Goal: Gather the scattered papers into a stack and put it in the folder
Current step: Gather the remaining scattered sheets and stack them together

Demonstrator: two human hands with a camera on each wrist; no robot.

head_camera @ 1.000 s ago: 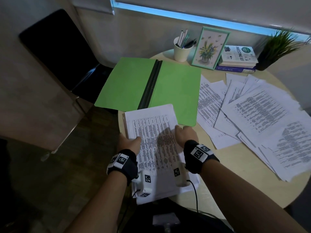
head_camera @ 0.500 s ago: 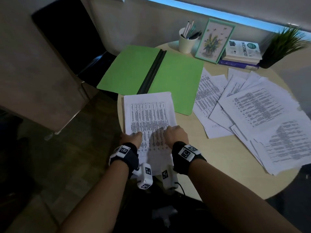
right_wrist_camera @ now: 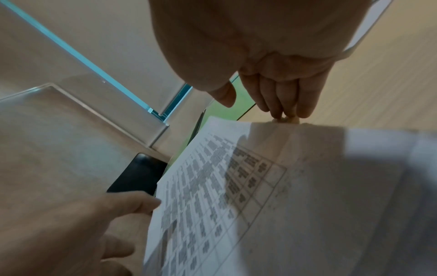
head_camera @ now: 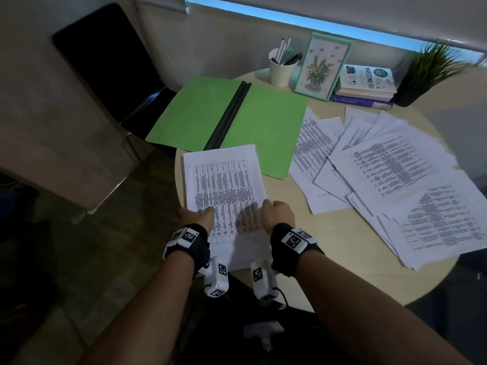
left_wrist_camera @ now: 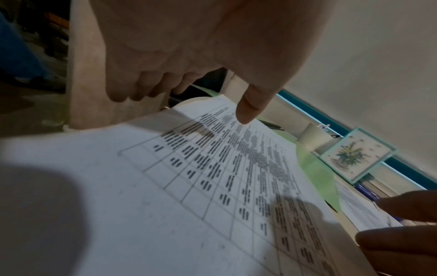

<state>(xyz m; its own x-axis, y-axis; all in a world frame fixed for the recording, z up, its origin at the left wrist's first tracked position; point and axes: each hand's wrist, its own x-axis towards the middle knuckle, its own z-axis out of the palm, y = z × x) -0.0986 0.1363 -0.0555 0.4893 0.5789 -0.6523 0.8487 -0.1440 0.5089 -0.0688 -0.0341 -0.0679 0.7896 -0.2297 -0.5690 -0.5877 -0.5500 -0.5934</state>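
A stack of printed papers [head_camera: 224, 191] lies at the table's near left, its far end over the open green folder [head_camera: 247, 119]. My left hand [head_camera: 196, 214] grips the stack's left side: in the left wrist view the thumb [left_wrist_camera: 247, 112] rests on the top sheet [left_wrist_camera: 189, 186] and the fingers [left_wrist_camera: 146, 87] curl at its edge. My right hand [head_camera: 276, 212] is at the right side. There its straight fingertips [right_wrist_camera: 288, 112] touch the stack's edge [right_wrist_camera: 260, 186] and the thumb is held clear above. Several loose sheets [head_camera: 395, 175] lie fanned out to the right.
The round table [head_camera: 342, 259] is small, and the stack hangs over its near edge. At the back stand a pen cup [head_camera: 280, 68], a framed picture [head_camera: 322, 65], books [head_camera: 366, 83] and a plant [head_camera: 429, 69]. A black chair [head_camera: 105, 61] is on the left.
Both hands have slid a little toward me along the stack's sides. The stack, the folder and the loose sheets lie as before.
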